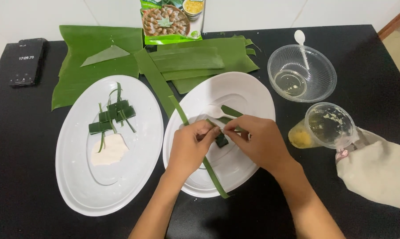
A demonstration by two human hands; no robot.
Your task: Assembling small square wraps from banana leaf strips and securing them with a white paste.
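White oval plate [76, 186] on the left is carrying three finished leaf parcels [111, 116] and a dough patty [109, 150]. Over the middle plate [248, 95], the left hand [189, 148] and right hand [257, 141] are pinching a small green parcel [221, 140], fingers closed on it, with a long leaf strip [209, 168] running beneath.

Home kitchen table [23, 146]: plates [76, 186], banana leaves [98, 44].

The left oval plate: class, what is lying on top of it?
On the left oval plate lie three small folded leaf parcels with loose strip ends, and a flat white piece of dough touching the nearest one. What the parcels enclose is covered.
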